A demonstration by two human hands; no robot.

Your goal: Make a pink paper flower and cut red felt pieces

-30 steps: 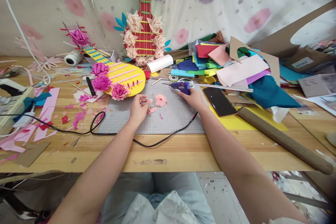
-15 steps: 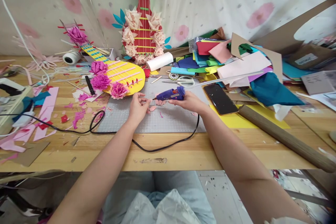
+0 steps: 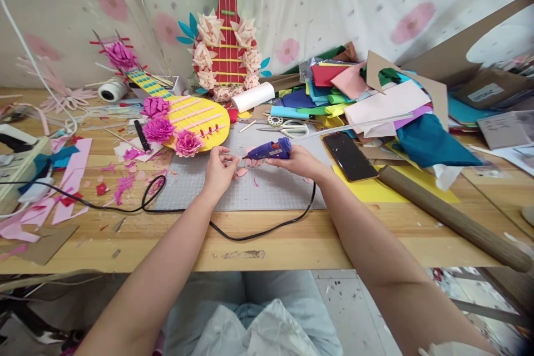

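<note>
My right hand (image 3: 301, 162) is wrapped round a blue hot glue gun (image 3: 270, 150), its nozzle pointing left. A clear glue stick (image 3: 354, 126) sticks out of the gun's back. My left hand (image 3: 221, 169) is pinched just left of the nozzle tip; whatever lies between its fingertips is too small to make out. Beneath both hands is a grey cutting mat (image 3: 267, 194) with pink paper petals (image 3: 241, 172) on it. Beyond my left hand lies a yellow paper guitar (image 3: 200, 117) with pink paper flowers (image 3: 188, 143).
A black cord (image 3: 254, 238) loops across the front of the mat. To the right are a phone (image 3: 349, 157), a cardboard tube (image 3: 454, 217) and piled coloured paper (image 3: 387, 105). Scissors (image 3: 292, 129) lie behind the glue gun. A red guitar (image 3: 227, 55) with cream flowers stands at the back.
The glue gun and my right hand have shifted very slightly left. My left hand keeps its pinch at the nozzle. The rest looks the same.
</note>
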